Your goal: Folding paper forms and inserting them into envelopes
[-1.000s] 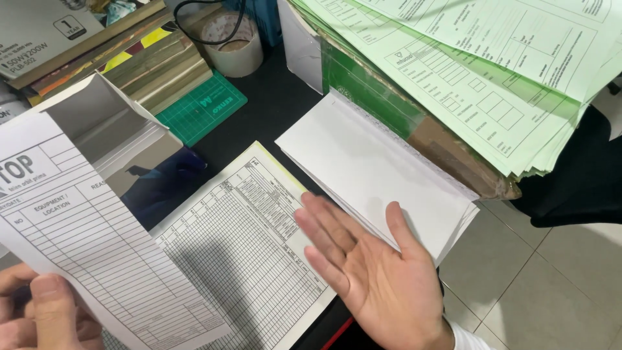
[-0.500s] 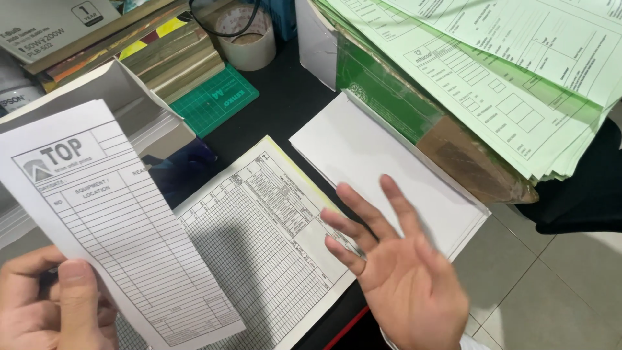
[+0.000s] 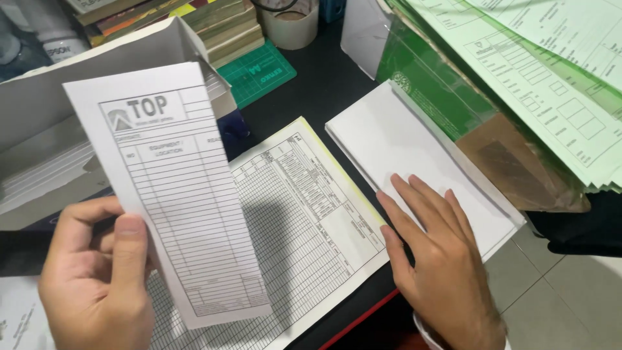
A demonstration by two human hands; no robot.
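Left hand pinches the light, floppy form slip at its lower edge; right hand lies flat, fingers spread, on the blank stack beside it.

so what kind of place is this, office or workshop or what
Most likely an office desk used for paperwork. The left hand holds a narrow ruled form, the right hand rests on a white paper stack, and piles of green printed forms and stacked books crowd the dark desk.
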